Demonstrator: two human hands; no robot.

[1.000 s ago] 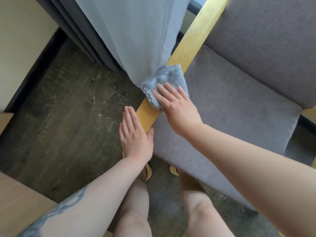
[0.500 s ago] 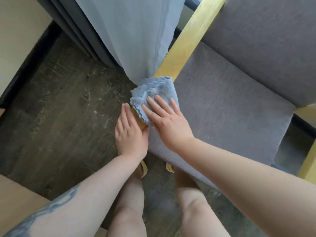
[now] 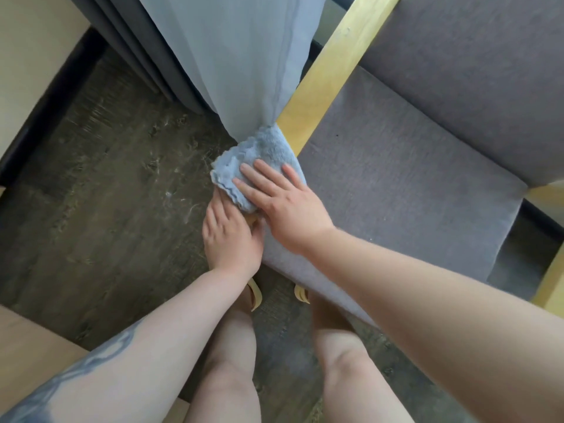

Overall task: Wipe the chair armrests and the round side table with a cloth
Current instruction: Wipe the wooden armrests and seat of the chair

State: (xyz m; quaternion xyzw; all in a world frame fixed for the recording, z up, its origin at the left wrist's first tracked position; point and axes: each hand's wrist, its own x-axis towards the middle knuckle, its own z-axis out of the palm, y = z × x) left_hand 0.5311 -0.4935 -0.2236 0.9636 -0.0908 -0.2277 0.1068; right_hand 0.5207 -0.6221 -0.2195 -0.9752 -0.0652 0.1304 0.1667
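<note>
right hand [image 3: 283, 206] presses blue cloth [image 3: 253, 158] flat onto near end of wooden armrest [image 3: 329, 71], fingers straight and spread over cloth. left hand [image 3: 230, 236] rests on armrest tip just below cloth, fingers extended, fingertips tucked under cloth edge. pale curtain [image 3: 238, 56] hangs left of armrest, touching cloth. grey seat cushion [image 3: 396, 166] lies right of armrest. dark floor [image 3: 100, 178] at left.
</note>
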